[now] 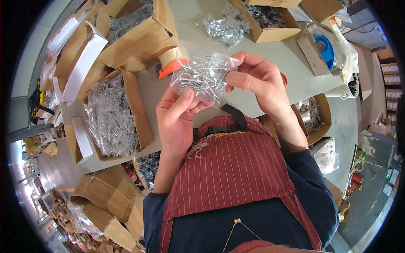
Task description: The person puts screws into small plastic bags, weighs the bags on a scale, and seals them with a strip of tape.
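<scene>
1. A clear bag of silver screws (206, 75) is in your two hands, above the grey table (272, 52).
2. Your left hand (174, 122) pinches its lower-left edge, thumb on top.
3. Your right hand (259, 80) pinches its right edge.
4. Left of it: an orange tape dispenser (174, 66), then a cardboard box (138, 110) of bagged screws.

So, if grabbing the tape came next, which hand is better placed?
Probably the left hand: it sits nearer the tape, while the bag of screws lies between the tape and right hand. Both hold the bag, so it would first let go.
</scene>
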`<move>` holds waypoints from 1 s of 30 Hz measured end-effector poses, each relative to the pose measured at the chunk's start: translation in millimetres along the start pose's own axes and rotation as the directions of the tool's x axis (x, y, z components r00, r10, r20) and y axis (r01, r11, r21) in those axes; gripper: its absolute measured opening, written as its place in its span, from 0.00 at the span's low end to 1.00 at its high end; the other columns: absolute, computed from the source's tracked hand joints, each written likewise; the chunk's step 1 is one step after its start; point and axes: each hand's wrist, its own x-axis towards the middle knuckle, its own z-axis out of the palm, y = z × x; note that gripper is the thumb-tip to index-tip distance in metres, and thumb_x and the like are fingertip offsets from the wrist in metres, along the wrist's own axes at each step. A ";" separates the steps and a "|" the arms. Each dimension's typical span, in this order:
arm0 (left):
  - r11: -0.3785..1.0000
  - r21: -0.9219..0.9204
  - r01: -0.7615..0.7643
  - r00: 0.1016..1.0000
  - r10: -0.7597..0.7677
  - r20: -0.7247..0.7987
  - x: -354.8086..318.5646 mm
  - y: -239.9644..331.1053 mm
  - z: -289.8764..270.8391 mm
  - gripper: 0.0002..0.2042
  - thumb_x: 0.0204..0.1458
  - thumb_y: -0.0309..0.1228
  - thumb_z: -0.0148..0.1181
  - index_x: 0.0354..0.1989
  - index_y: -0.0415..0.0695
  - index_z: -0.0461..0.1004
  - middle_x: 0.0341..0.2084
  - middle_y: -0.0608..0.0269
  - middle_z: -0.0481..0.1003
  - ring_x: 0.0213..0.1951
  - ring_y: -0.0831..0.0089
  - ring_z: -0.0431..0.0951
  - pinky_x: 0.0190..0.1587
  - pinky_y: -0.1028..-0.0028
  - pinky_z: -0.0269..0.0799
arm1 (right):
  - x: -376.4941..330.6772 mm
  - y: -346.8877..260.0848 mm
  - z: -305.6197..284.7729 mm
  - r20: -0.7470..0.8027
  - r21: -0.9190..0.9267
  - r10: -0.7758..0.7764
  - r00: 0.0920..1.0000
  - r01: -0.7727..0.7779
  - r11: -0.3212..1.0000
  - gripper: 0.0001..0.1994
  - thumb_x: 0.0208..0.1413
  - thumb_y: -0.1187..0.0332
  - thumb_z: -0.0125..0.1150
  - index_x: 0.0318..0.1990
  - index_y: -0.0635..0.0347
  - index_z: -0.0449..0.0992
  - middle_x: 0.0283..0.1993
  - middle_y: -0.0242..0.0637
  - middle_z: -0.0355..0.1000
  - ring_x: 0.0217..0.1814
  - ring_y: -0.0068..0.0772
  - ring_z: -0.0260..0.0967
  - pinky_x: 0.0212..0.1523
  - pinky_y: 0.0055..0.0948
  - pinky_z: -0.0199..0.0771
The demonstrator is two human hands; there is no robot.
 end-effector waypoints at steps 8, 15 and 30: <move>0.999 0.030 -0.019 1.000 0.019 -0.009 -0.7 1.3 0.7 0.15 0.60 0.28 0.56 0.52 0.34 0.72 0.41 0.55 0.79 0.40 0.70 0.81 0.44 0.64 0.81 | 2.4 -3.5 -6.8 0.006 -0.040 0.007 1.000 -0.007 0.999 0.08 0.62 0.70 0.59 0.38 0.67 0.77 0.33 0.33 0.75 0.33 0.21 0.71 0.39 0.22 0.71; 0.996 0.072 -0.050 0.999 0.051 -0.018 -0.9 0.7 2.6 0.14 0.60 0.28 0.56 0.52 0.34 0.72 0.40 0.55 0.79 0.38 0.69 0.82 0.41 0.66 0.82 | 1.3 -7.8 -7.2 -0.026 -0.100 0.052 0.998 -0.055 0.993 0.15 0.64 0.62 0.57 0.41 0.69 0.78 0.34 0.35 0.75 0.32 0.24 0.72 0.37 0.24 0.73; 0.940 0.306 -0.154 0.985 0.171 -0.030 -8.1 7.9 9.3 0.15 0.54 0.21 0.64 0.50 0.31 0.74 0.42 0.57 0.79 0.44 0.73 0.78 0.49 0.74 0.72 | -1.5 2.7 -5.0 0.134 0.004 0.125 0.983 -0.127 0.992 0.11 0.55 0.76 0.65 0.45 0.69 0.74 0.39 0.37 0.77 0.37 0.24 0.75 0.37 0.25 0.78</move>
